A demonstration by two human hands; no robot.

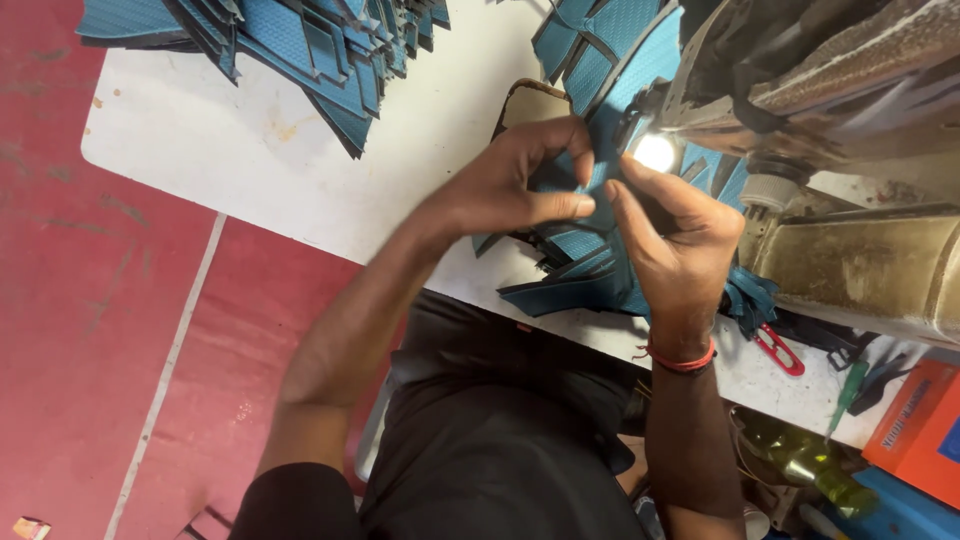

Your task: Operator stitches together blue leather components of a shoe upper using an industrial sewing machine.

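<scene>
I see left hand and right hand both pinched shut on teal fabric piece, at tabletop's near edge, beside sewing machine

A: What is the person wearing?
B: A black short-sleeved top; the sleeve ends high on the upper arm; both forearms are bare.
A: Anything at the wrists?
B: A thin red band circles the right wrist; the left wrist carries nothing.

The sewing machine runs off the top and right edges; its needle area is hidden by glare.
</scene>
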